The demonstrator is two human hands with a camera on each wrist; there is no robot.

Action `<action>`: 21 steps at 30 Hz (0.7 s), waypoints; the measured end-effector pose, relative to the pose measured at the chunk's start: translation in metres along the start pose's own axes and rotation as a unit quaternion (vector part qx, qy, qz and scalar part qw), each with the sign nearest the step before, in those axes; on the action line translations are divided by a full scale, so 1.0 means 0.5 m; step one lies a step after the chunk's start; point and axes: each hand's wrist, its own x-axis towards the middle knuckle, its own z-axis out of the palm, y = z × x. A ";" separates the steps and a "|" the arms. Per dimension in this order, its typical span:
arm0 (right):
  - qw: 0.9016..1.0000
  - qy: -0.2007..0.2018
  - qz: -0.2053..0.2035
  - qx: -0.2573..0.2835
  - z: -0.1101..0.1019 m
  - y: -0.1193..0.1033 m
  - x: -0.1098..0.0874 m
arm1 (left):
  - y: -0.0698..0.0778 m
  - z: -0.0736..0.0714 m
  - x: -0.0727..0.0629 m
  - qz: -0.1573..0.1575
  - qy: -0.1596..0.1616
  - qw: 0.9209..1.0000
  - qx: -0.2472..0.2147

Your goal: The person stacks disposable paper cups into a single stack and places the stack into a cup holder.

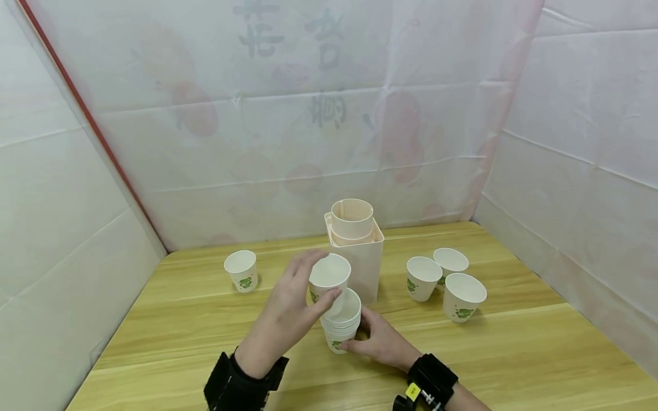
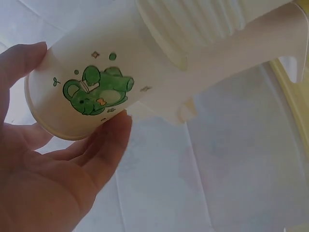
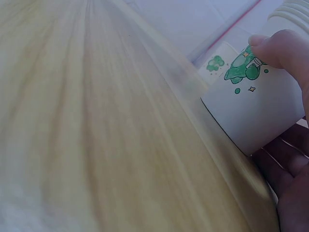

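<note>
My left hand point(image 1: 288, 305) holds a white paper cup point(image 1: 329, 274) by its rim, thumb on one side and fingers on the other. In the left wrist view this cup point(image 2: 101, 92) shows a green cartoon animal, and its base reaches into the top of the stack. The stack of nested paper cups point(image 1: 341, 330) stands upright on the table. My right hand point(image 1: 386, 342) grips the stack low down from the right. The right wrist view shows the thumb across the bottom cup point(image 3: 260, 106); part of that hand is cut off by the frame.
Behind the stack stands a pale square container point(image 1: 357, 271) with a round cream cup point(image 1: 352, 228) in its top. A lone paper cup point(image 1: 241, 273) is at the left. Three more, including a front one point(image 1: 464, 299), cluster at the right on the wooden table point(image 1: 169, 337).
</note>
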 end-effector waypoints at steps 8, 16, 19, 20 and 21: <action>1.000 -0.001 0.005 0.007 -0.001 0.002 0.000 | 0.007 0.009 0.000 0.024 -0.014 0.999 -0.019; 1.000 -0.006 0.002 0.018 0.001 -0.017 -0.003 | 0.008 0.030 -0.001 0.047 -0.030 0.998 -0.022; 1.000 -0.007 0.001 0.015 0.000 -0.004 -0.002 | 0.003 0.035 -0.004 0.049 -0.043 0.998 -0.018; 1.000 -0.007 -0.001 0.013 0.000 0.002 -0.001 | 0.001 0.036 -0.006 0.046 -0.049 0.998 -0.017; 1.000 -0.007 -0.001 0.011 0.000 0.004 -0.002 | -0.001 0.036 -0.007 0.041 -0.055 0.998 -0.015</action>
